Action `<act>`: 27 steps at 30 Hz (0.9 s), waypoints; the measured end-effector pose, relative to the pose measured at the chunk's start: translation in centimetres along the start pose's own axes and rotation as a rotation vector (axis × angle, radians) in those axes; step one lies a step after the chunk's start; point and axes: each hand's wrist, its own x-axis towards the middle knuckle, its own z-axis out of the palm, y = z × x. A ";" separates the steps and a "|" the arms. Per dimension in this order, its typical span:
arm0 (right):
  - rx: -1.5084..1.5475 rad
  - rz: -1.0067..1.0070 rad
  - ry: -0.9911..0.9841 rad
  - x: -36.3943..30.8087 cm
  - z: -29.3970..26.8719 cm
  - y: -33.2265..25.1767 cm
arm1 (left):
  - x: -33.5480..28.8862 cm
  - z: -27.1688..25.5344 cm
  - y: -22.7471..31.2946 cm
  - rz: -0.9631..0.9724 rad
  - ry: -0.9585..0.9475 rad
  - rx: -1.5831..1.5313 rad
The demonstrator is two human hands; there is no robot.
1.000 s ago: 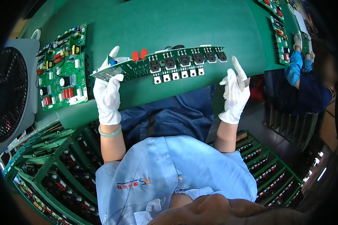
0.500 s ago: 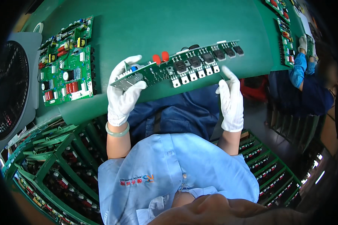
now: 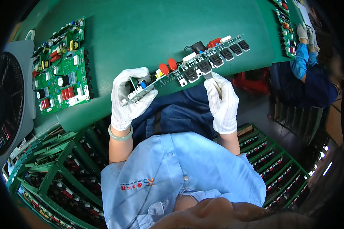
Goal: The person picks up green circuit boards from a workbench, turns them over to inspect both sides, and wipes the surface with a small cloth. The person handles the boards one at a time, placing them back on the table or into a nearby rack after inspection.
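My left hand (image 3: 128, 95), in a white glove, grips the left end of a green circuit board (image 3: 161, 83) between thumb and fingers. The board is held tilted above the bench, its right end farther away. A row of black transistors (image 3: 216, 60) lines its near edge, and red disc components (image 3: 168, 66) stand on it. My gloved right hand (image 3: 221, 101) is closed in a pinch on a small flat grey piece (image 3: 208, 75). That piece is against or just below the transistors; its exact kind is hidden by the fingers.
Populated circuit boards (image 3: 61, 72) lie on the green bench mat (image 3: 156, 30) at left, beside a black fan (image 3: 7, 95). Green racks (image 3: 53, 168) of boards stand either side of me. At far right, a co-worker's gloved hand (image 3: 302, 33) is near more boards (image 3: 286, 36). A red object (image 3: 252, 82) is below the bench edge.
My right hand has moved left and in under the board, bringing the grey piece to the transistors. The board has tilted, showing more of its component side.
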 end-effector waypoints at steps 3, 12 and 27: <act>0.013 0.009 0.003 -0.1 0.7 0.2 | 0.0 0.0 0.1 -0.001 0.008 0.015; 0.005 0.039 0.023 -0.1 1.2 -0.2 | 0.0 -0.1 0.1 -0.022 -0.013 0.024; 0.016 -0.056 0.014 -0.3 0.4 0.0 | -0.2 -0.4 -0.6 0.080 -0.031 0.003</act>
